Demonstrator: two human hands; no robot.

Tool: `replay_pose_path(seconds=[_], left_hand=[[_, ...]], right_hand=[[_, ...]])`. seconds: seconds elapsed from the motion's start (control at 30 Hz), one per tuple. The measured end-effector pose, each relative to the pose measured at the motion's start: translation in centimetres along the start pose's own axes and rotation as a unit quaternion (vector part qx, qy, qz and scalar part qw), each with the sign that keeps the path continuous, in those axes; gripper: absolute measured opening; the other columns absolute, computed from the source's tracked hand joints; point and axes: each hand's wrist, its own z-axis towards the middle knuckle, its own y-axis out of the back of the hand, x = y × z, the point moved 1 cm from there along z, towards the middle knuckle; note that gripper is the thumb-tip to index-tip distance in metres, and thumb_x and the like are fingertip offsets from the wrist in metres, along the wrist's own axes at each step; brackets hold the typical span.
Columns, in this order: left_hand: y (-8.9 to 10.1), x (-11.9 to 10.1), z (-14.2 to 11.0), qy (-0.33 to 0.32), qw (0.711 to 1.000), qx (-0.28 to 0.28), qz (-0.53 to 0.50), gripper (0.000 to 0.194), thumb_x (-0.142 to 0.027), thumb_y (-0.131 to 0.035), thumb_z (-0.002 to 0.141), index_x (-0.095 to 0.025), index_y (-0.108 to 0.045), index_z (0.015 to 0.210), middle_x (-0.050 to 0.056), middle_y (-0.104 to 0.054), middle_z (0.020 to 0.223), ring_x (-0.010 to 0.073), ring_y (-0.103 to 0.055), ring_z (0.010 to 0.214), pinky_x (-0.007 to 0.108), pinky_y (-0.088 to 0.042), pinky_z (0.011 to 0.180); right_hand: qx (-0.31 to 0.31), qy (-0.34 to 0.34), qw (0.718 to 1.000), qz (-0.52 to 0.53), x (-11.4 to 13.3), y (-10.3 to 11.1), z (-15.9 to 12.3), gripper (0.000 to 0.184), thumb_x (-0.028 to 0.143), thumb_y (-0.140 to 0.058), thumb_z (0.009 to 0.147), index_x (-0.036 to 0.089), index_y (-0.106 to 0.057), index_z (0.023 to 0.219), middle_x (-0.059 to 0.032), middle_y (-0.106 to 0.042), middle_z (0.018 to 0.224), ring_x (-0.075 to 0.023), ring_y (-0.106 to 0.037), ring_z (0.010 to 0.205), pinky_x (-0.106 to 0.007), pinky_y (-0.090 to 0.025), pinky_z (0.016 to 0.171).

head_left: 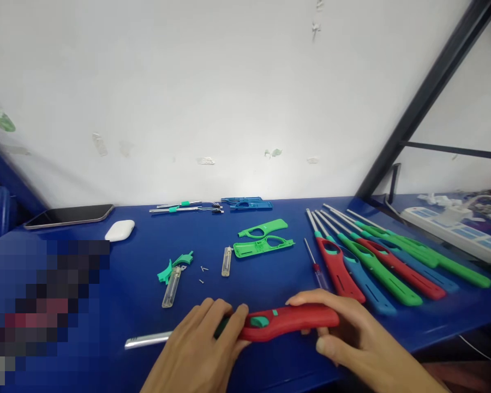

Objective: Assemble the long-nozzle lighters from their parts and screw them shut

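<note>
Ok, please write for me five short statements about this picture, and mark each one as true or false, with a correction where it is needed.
1. The left grip and the right grip both touch the held lighter. True.
2. The held lighter's metal tube points to the right. False: it points to the left.
3. The small screws lie between the two clear tanks. True.
4. The screwdriver lies on the phone. False: it lies on the table, beside the row of lighters.
5. The white case lies near the phone. True.
</note>
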Motion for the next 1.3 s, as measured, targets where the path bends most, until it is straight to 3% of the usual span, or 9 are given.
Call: replay_pose_path(seconds=[0.13,0.27,0.4,0.7,0.83,0.93,1.0,1.17,1.3], left_hand=[[0.0,0.5,-0.1,-0.006,1.0,-0.013,0.001,0.04,-0.021,-0.03,0.115,-0.019,-0.066,0.134,0.007,-0.079,0.104,0.0237,-0.08,0.087,0.036,-0.069,0.074],[0.2,0.5,-0.3,-0.008,1.0,-0.002,0.015,0.039,-0.015,-0.037,0.111,-0.017,-0.067,0.136,0.009,-0.079,0.11,0.0255,-0.08,0.094,0.039,-0.07,0.082],[0.4,0.4,-0.3,-0.005,0.999,0.006,0.043,0.042,-0.016,-0.031,0.112,-0.012,-0.067,0.134,0.016,-0.078,0.116,0.0279,-0.081,0.102,0.039,-0.07,0.082],[1.1,0.4,0.5,-0.017,1.0,0.008,0.023,0.046,-0.004,-0.031,0.106,-0.021,-0.073,0.117,0.003,-0.082,0.115,0.0241,-0.081,0.092,0.039,-0.069,0.083],[0.8,1.2,-0.4,0.02,0.999,0.005,0.033,0.042,-0.008,-0.037,0.106,-0.023,-0.072,0.121,0.003,-0.081,0.109,0.0243,-0.078,0.09,0.039,-0.065,0.088],[1.1,2.6,-0.8,0.065,0.997,-0.004,0.039,0.044,-0.007,-0.04,0.101,-0.023,-0.072,0.126,0.006,-0.079,0.109,0.0267,-0.077,0.096,0.039,-0.064,0.087],[1.7,3.6,-0.5,0.099,0.994,0.011,0.043,0.05,-0.003,-0.039,0.094,-0.022,-0.073,0.125,0.008,-0.078,0.111,0.0294,-0.076,0.1,0.042,-0.064,0.085],[2.4,5.4,1.6,0.157,0.98,0.093,0.072,0.042,-0.003,-0.04,0.097,-0.023,-0.077,0.105,0.008,-0.074,0.098,0.0262,-0.068,0.091,0.035,-0.059,0.077],[1.7,6.0,2.5,0.155,0.977,0.12,0.09,0.039,-0.001,-0.043,0.096,-0.024,-0.075,0.096,0.007,-0.073,0.094,0.0235,-0.066,0.089,0.029,-0.055,0.073]], right_hand=[[-0.062,0.078,0.991,-0.088,0.7,-0.2,0.2,0.04,0.063,-0.074,0.094,0.037,-0.084,0.123,-0.0064,-0.083,0.124,-0.0279,-0.079,0.104,-0.031,-0.065,0.085],[-0.07,0.147,0.981,-0.109,2.0,-0.5,0.1,0.041,0.065,-0.071,0.095,0.036,-0.086,0.12,-0.0074,-0.085,0.115,-0.0308,-0.079,0.109,-0.035,-0.064,0.096],[-0.047,0.128,0.983,-0.126,2.2,-0.8,0.2,0.032,0.057,-0.069,0.099,0.034,-0.087,0.112,-0.007,-0.082,0.11,-0.0275,-0.079,0.101,-0.033,-0.064,0.09],[-0.082,0.068,0.987,-0.124,1.7,-1.6,1.1,0.027,0.053,-0.067,0.101,0.028,-0.08,0.103,-0.0023,-0.077,0.095,-0.0159,-0.064,0.064,-0.026,-0.053,0.06],[-0.129,0.073,0.981,-0.123,1.7,-1.0,0.8,0.032,0.053,-0.057,0.107,0.029,-0.079,0.109,-0.0044,-0.079,0.106,-0.0191,-0.072,0.077,-0.026,-0.054,0.06],[-0.19,0.094,0.961,-0.176,1.9,0.5,0.8,0.03,0.051,-0.057,0.107,0.029,-0.078,0.107,-0.0044,-0.081,0.109,-0.0221,-0.075,0.087,-0.028,-0.057,0.067],[-0.21,0.104,0.944,-0.232,2.0,2.0,1.2,0.03,0.052,-0.057,0.107,0.029,-0.077,0.109,-0.0037,-0.081,0.102,-0.0217,-0.075,0.079,-0.03,-0.055,0.066],[-0.156,0.094,0.884,-0.43,1.7,4.4,4.4,0.049,0.059,-0.045,0.109,0.027,-0.062,0.142,0.0004,-0.076,0.071,-0.0273,-0.076,0.063,-0.035,-0.046,0.057],[-0.126,0.103,0.824,-0.542,1.0,3.9,6.6,0.045,0.047,-0.045,0.108,0.022,-0.065,0.139,-0.0072,-0.079,0.073,-0.0339,-0.076,0.064,-0.035,-0.038,0.053]])
